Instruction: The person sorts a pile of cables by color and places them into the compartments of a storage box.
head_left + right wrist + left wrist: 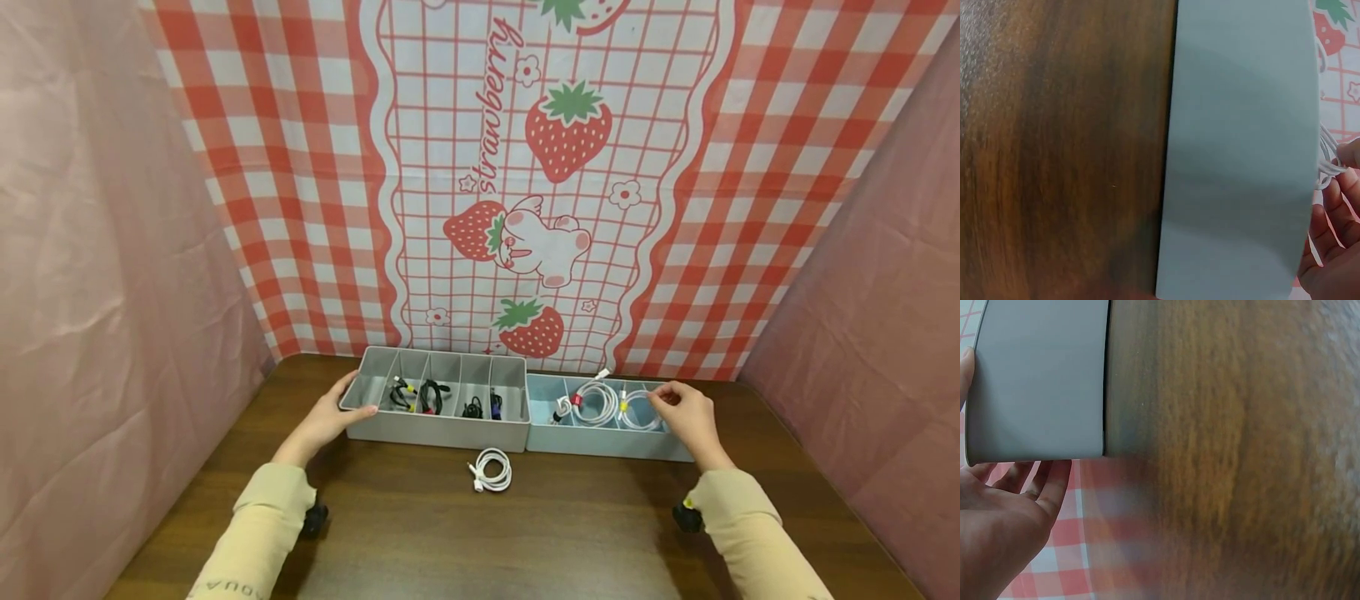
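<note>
My left hand (322, 423) grips the left end of a grey divided box (438, 431), thumb over the front rim and fingers against the end wall. At the right end of a pale blue divided box (611, 444), my right hand (686, 417) pinches a coiled white cable (1330, 167) between thumb and finger. That coil has a yellow tie and sits in or just above its compartment; which, I cannot tell. A larger white cable coil (595, 421) with a red tie lies left of it. Another white coiled cable (507, 475) lies on the table before the boxes.
Inside the grey box are several small dark cables, among them a black one (431, 398) and one with a blue tie (496, 406). A short white cable (562, 406) occupies the blue box's left compartment. Checked cloth (322, 250) hangs behind the brown table (420, 550).
</note>
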Action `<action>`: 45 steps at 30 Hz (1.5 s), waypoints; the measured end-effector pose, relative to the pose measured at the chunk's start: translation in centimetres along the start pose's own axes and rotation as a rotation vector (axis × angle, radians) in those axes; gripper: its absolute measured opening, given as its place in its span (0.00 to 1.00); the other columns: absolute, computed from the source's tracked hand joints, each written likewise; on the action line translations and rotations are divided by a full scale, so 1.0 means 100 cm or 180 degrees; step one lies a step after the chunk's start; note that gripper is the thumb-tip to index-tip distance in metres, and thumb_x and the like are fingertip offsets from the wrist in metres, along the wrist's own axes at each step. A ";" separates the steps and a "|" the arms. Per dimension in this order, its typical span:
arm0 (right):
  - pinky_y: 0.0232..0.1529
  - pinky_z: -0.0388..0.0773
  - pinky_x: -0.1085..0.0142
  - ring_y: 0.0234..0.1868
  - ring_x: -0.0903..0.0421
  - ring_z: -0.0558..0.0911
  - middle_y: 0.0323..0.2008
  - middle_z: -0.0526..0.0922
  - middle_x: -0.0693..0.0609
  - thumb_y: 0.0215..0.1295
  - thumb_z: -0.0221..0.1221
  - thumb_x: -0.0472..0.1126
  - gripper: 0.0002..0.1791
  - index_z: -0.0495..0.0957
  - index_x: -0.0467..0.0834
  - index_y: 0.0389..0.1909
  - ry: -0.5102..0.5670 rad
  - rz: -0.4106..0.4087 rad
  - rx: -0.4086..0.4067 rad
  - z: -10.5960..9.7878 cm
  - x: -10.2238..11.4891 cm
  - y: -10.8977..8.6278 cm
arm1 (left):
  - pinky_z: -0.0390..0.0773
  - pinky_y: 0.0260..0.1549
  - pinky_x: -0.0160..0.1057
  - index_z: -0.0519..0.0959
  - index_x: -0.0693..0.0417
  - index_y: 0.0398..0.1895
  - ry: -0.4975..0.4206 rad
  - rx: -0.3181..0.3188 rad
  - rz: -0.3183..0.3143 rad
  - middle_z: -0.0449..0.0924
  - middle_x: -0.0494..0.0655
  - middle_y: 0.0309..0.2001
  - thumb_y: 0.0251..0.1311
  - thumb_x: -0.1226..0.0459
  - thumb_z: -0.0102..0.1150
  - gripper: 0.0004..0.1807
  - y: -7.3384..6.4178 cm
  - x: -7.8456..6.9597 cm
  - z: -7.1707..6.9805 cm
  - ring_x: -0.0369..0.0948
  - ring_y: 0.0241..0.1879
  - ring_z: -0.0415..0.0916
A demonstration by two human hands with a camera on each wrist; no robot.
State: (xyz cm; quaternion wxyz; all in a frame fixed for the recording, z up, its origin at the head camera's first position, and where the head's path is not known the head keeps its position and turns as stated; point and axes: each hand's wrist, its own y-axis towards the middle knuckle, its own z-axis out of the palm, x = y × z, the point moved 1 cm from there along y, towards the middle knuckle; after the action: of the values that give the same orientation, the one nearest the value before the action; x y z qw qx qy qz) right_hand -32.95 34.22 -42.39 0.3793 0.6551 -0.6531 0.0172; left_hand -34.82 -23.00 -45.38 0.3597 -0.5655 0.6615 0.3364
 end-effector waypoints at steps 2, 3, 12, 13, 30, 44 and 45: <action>0.24 0.68 0.68 0.24 0.57 0.71 0.23 0.78 0.48 0.58 0.64 0.45 0.11 0.80 0.39 0.29 0.0015 0.0024 -0.0006 0.002 -0.001 0.000 | 0.59 0.60 0.58 0.46 0.53 0.74 -0.0019 -0.0001 -0.0033 0.56 0.67 0.67 0.57 0.52 0.63 0.48 0.000 0.000 0.000 0.58 0.61 0.60; 0.24 0.68 0.68 0.24 0.57 0.71 0.23 0.78 0.48 0.58 0.64 0.45 0.12 0.80 0.39 0.29 0.0025 0.0031 -0.0004 0.003 -0.001 -0.001 | 0.59 0.60 0.59 0.46 0.53 0.74 -0.0022 0.0001 -0.0039 0.56 0.67 0.67 0.57 0.53 0.63 0.48 0.000 0.000 0.000 0.58 0.61 0.60; 0.27 0.68 0.65 0.27 0.56 0.72 0.28 0.80 0.45 0.60 0.63 0.47 0.14 0.80 0.39 0.32 0.0064 0.0180 0.0068 0.009 -0.005 0.000 | 0.58 0.60 0.59 0.46 0.55 0.74 -0.0034 0.0010 -0.0021 0.55 0.66 0.68 0.57 0.52 0.64 0.49 0.001 0.002 -0.001 0.57 0.62 0.59; 0.28 0.68 0.65 0.28 0.55 0.72 0.29 0.79 0.45 0.60 0.62 0.47 0.14 0.80 0.39 0.32 0.0055 0.0193 0.0082 0.010 -0.006 0.000 | 0.58 0.60 0.59 0.46 0.54 0.74 -0.0040 0.0006 -0.0026 0.55 0.66 0.68 0.57 0.53 0.63 0.49 0.001 0.002 -0.001 0.57 0.62 0.59; 0.26 0.66 0.64 0.26 0.55 0.72 0.26 0.79 0.47 0.57 0.65 0.46 0.12 0.82 0.39 0.28 -0.0027 0.0090 0.0178 0.014 -0.004 0.005 | 0.58 0.60 0.59 0.45 0.52 0.75 -0.0049 0.0028 -0.0050 0.55 0.66 0.68 0.55 0.48 0.64 0.51 0.001 0.004 -0.001 0.57 0.63 0.59; 0.26 0.66 0.64 0.26 0.55 0.72 0.28 0.80 0.46 0.57 0.65 0.46 0.12 0.81 0.40 0.28 -0.0115 0.0131 0.0270 0.016 -0.003 0.005 | 0.58 0.60 0.60 0.45 0.51 0.75 -0.0029 0.0047 -0.0063 0.55 0.66 0.68 0.56 0.49 0.63 0.50 0.001 0.005 -0.002 0.57 0.63 0.58; 0.26 0.66 0.64 0.26 0.55 0.72 0.28 0.80 0.46 0.57 0.66 0.46 0.12 0.81 0.40 0.28 -0.0114 0.0132 0.0269 0.016 -0.003 0.005 | 0.58 0.60 0.60 0.45 0.52 0.75 -0.0030 0.0046 -0.0061 0.55 0.66 0.68 0.56 0.50 0.63 0.50 0.001 0.005 -0.002 0.57 0.63 0.58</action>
State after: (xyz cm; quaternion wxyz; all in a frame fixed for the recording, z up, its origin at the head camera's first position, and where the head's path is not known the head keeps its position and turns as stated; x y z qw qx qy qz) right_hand -34.18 33.71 -43.51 0.3391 0.6571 -0.6720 0.0409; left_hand -35.02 -23.35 -45.67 0.3701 -0.5676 0.6568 0.3308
